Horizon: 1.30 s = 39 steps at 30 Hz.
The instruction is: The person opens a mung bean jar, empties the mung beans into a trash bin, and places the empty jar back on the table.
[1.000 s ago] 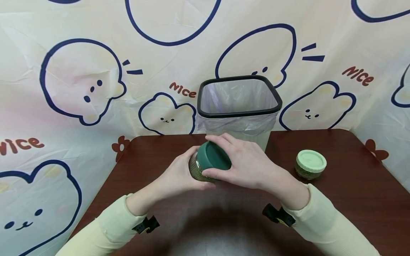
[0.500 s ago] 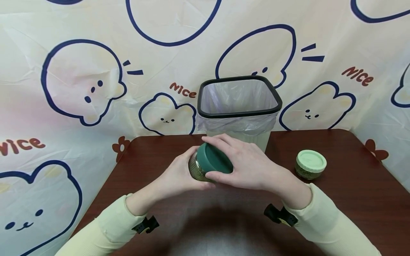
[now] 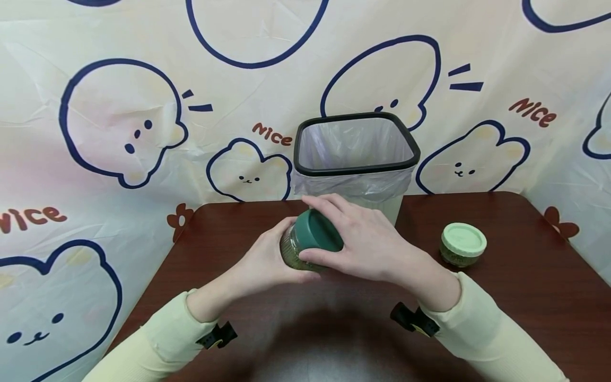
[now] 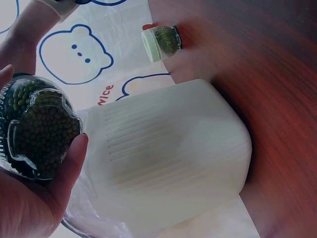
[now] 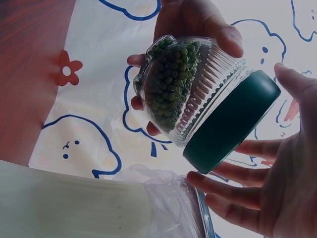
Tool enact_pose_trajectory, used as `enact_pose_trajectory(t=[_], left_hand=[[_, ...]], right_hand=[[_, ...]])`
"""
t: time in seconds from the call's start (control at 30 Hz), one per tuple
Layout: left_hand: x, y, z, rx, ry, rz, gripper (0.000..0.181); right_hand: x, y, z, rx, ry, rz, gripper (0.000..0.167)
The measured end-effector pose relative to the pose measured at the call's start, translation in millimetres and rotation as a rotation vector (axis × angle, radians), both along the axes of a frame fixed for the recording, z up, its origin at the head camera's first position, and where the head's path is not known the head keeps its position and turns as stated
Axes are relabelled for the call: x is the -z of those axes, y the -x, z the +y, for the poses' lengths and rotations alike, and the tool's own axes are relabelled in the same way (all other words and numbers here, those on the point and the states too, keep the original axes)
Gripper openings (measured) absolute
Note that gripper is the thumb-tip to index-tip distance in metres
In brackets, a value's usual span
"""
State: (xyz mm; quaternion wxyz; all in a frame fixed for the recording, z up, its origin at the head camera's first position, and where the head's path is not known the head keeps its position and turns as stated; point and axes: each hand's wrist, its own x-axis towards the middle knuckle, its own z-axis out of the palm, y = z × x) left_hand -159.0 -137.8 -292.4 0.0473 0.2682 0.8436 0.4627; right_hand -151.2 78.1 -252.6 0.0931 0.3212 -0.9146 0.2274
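Note:
My left hand (image 3: 267,257) grips a ribbed glass jar (image 5: 173,84) round its body, tilted and raised above the table. Green beans (image 4: 44,129), looking like mung beans, fill part of the jar; the left wrist view shows them through its base. A dark green lid (image 3: 317,232) sits on the jar, facing my right hand (image 3: 369,241). That hand spans the lid, thumb on one side and fingers on the other. In the right wrist view its fingertips (image 5: 195,179) reach the lid's edge. The jar's far side is partly hidden by my left hand.
Behind the hands stands a pale bin (image 3: 355,204) with a black rim and a plastic liner. A smaller jar (image 3: 463,245) with a light green lid stands at the right of the brown table (image 3: 224,228). A printed cloth (image 3: 238,95) hangs behind.
My right hand shifts slightly right with the lid's edge, then back left and a little up. My left hand stays almost still round the jar.

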Motion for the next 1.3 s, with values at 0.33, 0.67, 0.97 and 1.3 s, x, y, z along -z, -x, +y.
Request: enact_pose_trajectory(t=[0.33,0.67,0.97,1.3], left_hand=[[2.6,0.7,-1.3,0.016,-0.005,0.018,0.08],[2.8,0.9,-2.3,0.019,-0.006,0.026,0.08],[2.3,0.7,-3.5,0.021,-0.033,0.033,0.08],[4.0,-0.5,-4.7,0.011,-0.063,0.001,0.082]], right_hand=[[2.4,0.9,-0.5,0.008,-0.052,-0.03,0.078],[6.6,1.2,2.1,-0.073,-0.014,0.022,0.079],[9.1,1.9,4.2,-0.096,0.044,0.039,0.079],[9.4,2.8,17.0,-0.061,0.126,0.074,0.08]])
